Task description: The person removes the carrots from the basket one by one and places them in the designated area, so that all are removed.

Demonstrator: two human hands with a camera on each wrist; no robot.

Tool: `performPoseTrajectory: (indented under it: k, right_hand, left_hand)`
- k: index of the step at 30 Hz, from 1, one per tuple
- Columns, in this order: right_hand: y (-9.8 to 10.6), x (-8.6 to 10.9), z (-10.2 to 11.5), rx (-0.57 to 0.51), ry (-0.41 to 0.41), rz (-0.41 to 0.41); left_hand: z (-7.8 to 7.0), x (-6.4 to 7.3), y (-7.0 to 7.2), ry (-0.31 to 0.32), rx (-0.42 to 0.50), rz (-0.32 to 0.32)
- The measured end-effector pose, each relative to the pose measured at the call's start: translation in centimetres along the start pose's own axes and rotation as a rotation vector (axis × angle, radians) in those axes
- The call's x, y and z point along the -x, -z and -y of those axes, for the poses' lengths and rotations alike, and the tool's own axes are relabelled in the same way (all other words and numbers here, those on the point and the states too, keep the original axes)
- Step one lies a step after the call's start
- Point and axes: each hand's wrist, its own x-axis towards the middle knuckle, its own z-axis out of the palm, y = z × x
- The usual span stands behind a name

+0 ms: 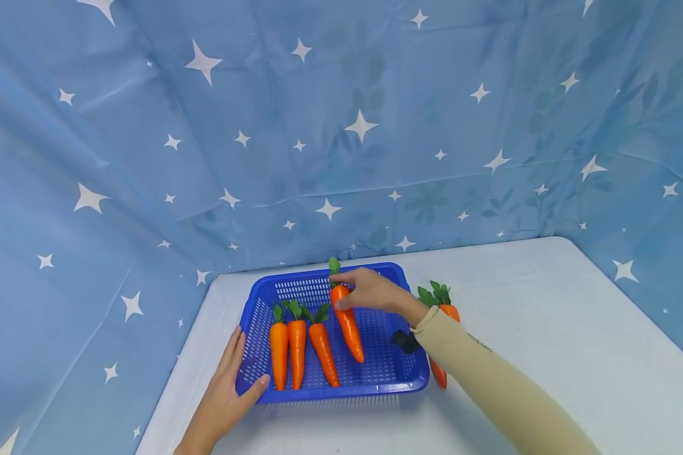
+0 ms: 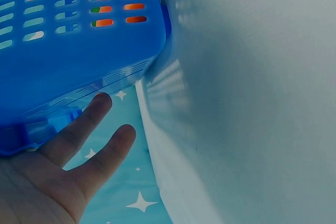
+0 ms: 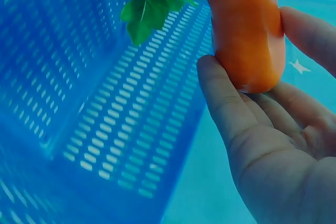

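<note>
A blue plastic basket (image 1: pixel 347 393) with slotted walls stands on the white table. My left hand (image 1: pixel 222 388) touches its front left corner, thumb by the rim and fingers straight along the outer left wall. The left wrist view shows two straight, spread fingers (image 2: pixel 97 108) beside the basket. Over the basket's middle, my right hand (image 1: pixel 370 292) grips an orange carrot (image 1: pixel 350 325) near its leafy top, the tip slanting down to the right. Whether its tip touches the floor cannot be told. To its left lie three carrots, a left one (image 1: pixel 279 357), a middle one (image 1: pixel 297 354) and a right one (image 1: pixel 323 354).
Right of the basket, another carrot (image 1: pixel 451 311) with green leaves lies on the table (image 1: pixel 523 303), partly hidden by my right sleeve (image 1: pixel 484 373). A small dark object (image 1: pixel 405 342) shows beneath the right wrist. A blue star-patterned cloth (image 1: pixel 319 164) hangs behind the table.
</note>
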Motion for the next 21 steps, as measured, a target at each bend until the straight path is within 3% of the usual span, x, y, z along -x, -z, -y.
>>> performPoseTrajectory:
  k: [9, 21]
  right_hand:
    - [2.8, 0.9, -0.5, 0.039, -0.016, -0.03]
    - [6.0, 2.6, -2.3, 0.011, -0.038, -0.052]
  left_hand:
    - [0.1, 0.0, 0.2, -0.004, -0.003, -0.004]
    - [0.3, -0.1, 0.1, -0.01, 0.012, -0.001]
